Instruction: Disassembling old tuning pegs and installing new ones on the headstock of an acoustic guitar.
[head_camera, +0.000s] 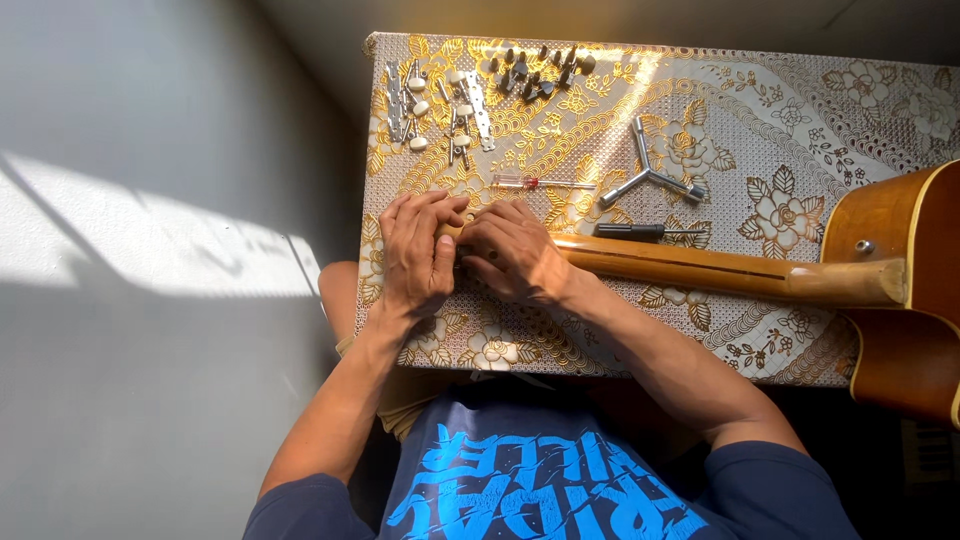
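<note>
An acoustic guitar (905, 260) lies face down across the table, its neck (700, 268) pointing left. My left hand (418, 255) wraps over the headstock end, which is hidden under both hands. My right hand (510, 250) rests on the same spot just to the right, fingers curled against the wood. I cannot tell whether a small part is pinched between the fingers. A screwdriver with a clear red handle (540, 183) lies just beyond my hands.
The table wears a gold floral cloth (780, 130). Several tuning machines and metal strips (440, 105) and small bushings (535, 70) lie at the far left corner. A three-armed wrench (650, 178) and a black-handled tool (640, 231) lie near the neck. Grey floor is at left.
</note>
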